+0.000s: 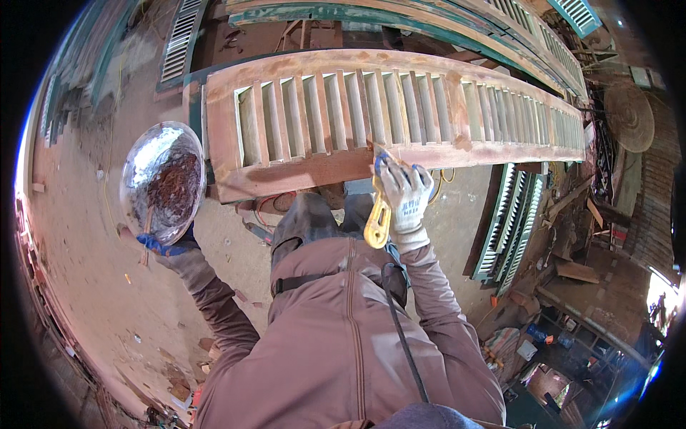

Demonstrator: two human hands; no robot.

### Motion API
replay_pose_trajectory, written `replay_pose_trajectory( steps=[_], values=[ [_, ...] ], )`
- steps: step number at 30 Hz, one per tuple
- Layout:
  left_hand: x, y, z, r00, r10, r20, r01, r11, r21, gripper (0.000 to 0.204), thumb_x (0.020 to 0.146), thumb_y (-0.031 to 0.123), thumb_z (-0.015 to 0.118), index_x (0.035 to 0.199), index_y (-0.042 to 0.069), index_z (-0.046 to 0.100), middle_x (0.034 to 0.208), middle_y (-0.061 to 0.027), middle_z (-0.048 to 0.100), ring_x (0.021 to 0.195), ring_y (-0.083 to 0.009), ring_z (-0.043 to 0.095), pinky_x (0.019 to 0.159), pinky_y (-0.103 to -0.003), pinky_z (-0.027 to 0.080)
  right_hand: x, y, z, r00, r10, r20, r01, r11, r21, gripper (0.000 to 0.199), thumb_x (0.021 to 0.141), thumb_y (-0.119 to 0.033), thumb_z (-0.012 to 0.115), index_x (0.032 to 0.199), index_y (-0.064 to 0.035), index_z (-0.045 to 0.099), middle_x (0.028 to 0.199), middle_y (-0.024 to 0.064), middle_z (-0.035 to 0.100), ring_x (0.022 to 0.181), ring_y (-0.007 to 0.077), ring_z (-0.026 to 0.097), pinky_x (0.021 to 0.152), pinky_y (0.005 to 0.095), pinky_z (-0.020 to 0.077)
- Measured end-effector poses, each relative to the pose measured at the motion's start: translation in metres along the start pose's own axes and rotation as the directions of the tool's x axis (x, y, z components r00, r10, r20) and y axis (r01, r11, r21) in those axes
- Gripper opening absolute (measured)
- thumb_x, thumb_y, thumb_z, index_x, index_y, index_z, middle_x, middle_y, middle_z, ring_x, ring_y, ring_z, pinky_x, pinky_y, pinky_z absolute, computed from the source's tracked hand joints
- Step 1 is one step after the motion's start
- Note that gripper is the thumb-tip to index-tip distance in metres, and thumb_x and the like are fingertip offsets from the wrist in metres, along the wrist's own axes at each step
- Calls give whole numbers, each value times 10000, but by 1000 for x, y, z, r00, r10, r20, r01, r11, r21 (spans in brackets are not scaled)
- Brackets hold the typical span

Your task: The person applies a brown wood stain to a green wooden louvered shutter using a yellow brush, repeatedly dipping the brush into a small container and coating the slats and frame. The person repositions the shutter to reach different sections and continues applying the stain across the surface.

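My left hand [176,249], in a blue and grey glove, is closed on the near edge of a shiny metal bowl [153,145]. Reddish-brown paste or powder [176,186] lies inside it, and a thin stick [148,223] rests against its near side. My right hand [406,189], gloved in white with blue fingertips, grips a putty knife with a yellow handle [377,225]. Its tip meets the near rail of a long louvred wooden shutter [300,171], around its middle. Brown patches mark the shutter's bare wood; the blade is mostly hidden by my fingers.
Behind the shutter lie more long green-edged frames [371,16]. Green louvred shutters [509,222] stand at the right, another [181,43] at the far left. A power tool [259,232] with a red cord sits on the floor by my legs. Clutter [550,336] fills the near right.
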State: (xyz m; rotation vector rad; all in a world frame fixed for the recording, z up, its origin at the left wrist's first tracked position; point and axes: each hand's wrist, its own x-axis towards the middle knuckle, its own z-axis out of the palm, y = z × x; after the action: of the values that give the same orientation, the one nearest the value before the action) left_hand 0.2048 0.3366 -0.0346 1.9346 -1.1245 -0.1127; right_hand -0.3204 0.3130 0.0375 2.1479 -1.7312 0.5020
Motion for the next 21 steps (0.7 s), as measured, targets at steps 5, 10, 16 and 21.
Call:
replay_pose_trajectory(
  steps=[5,10,16,21],
  values=[
    [6,98,9,954,-265,143,269,536,-800,827,836,345,841,1446,-27,424,1358,-185,584,1147,-318,637,1022,-431,550,0,-3,10,980,-34,194,34,999,3,253,772,-335,745,1007,-242,734,1219,-79,704,1065,134,616,1014,453,414],
    [5,119,9,903,-427,44,316,593,-740,893,950,570,616,1531,-27,294,1538,-209,409,1280,-351,558,1044,-471,538,-28,1,-12,970,-51,237,30,995,92,239,775,-314,737,1005,-250,745,1208,-89,719,1048,105,621,1042,427,398],
    [20,148,-2,796,-358,487,563,143,-814,911,1000,702,399,1537,-28,306,1527,-214,431,1299,-366,545,1076,-516,503,20,5,-10,987,0,162,-10,998,64,308,781,-309,749,1080,-237,737,1196,-72,718,1103,186,623,1039,476,404],
    [17,158,-3,861,-326,390,483,284,-829,884,1003,687,406,1538,-13,324,1510,-218,452,1296,-371,548,1068,-527,506,-16,-1,-2,979,-74,189,63,996,60,275,798,-311,740,1069,-265,746,1242,-88,706,1117,140,618,1049,472,401]
  ],
)
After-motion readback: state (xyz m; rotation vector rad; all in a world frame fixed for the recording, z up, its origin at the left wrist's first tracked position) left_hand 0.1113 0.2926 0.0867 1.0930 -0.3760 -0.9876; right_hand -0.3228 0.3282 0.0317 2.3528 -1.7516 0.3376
